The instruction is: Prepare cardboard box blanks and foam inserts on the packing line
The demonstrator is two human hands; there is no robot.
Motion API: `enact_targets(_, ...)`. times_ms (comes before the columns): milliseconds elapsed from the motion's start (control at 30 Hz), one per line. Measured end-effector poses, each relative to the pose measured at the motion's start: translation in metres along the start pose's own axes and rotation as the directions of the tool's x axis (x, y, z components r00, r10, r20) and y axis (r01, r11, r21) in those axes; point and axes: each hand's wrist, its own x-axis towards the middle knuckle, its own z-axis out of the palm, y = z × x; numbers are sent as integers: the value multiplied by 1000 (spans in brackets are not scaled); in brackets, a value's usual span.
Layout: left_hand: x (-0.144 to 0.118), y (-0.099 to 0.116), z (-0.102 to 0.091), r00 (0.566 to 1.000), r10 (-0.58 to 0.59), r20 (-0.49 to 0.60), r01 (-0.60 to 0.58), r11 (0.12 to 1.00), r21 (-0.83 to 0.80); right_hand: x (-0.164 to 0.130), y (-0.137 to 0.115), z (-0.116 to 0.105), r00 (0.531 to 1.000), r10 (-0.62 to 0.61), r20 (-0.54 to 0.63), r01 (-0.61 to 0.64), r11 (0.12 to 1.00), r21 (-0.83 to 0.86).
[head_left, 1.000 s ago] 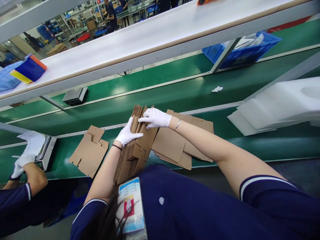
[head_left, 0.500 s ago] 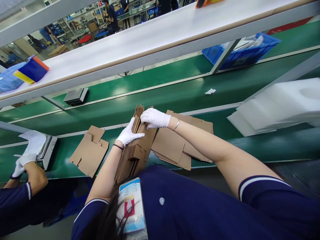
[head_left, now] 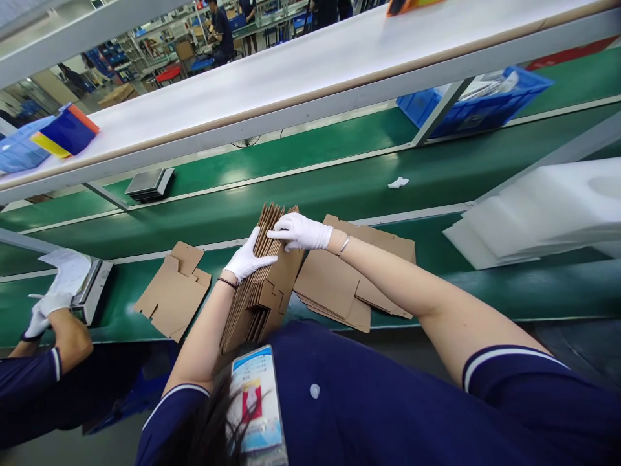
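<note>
A thick bundle of flat die-cut cardboard sheets [head_left: 272, 291] stands on edge in front of my body. My left hand [head_left: 248, 260], in a white glove, grips its left side, with the thumb lying across the edges. At the top of the bundle my right hand [head_left: 299, 232], also gloved, has its fingers bent over the sheets' edges, the index finger pointing left among them. Just right of the bundle lies a pile of flat cardboard sheets [head_left: 330, 285]. To the left, a single cardboard piece [head_left: 174, 291] rests flat on the green surface.
White foam sheets [head_left: 548, 207] are piled at right. A blue bin [head_left: 475, 107] stands behind the belt [head_left: 315, 184], which carries a small white scrap [head_left: 398, 182]. At left, a co-worker's gloved hands [head_left: 46, 314] hold papers by a scale [head_left: 92, 291]. A shelf [head_left: 291, 84] crosses above.
My right index finger has stretched further left across the sheets' top edges. The white scrap on the belt has shifted left. My left hand keeps its hold on the bundle.
</note>
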Motion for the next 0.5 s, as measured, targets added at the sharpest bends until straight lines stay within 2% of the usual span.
enact_targets(100, 1, -2, -3, 1000, -2, 1, 2, 1000, 11, 1, -3, -7, 999, 33, 3, -33, 999, 3)
enact_targets(200, 1, 1, -6, 1000, -5, -28, 5, 1000, 8, 5, -10, -22, 987, 115, 114, -117, 993, 9)
enact_targets(300, -8, 7, -9, 979, -174, -108, 188, 974, 128, 9, -21, -38, 926, 118, 358, -127, 992, 0)
enact_targets(367, -24, 8, -11, 943, -292, -157, 326, 902, 282, 10, -28, -46, 878, 100, 468, -106, 994, -14)
enact_targets(433, -44, 4, -13, 919, -350, -184, 395, 828, 398, 8, -31, -48, 866, 49, 497, -84, 995, 47)
enact_targets(500, -66, -4, -18, 894, -397, -209, 449, 787, 424, 5, -30, -46, 871, -14, 490, -74, 984, 159)
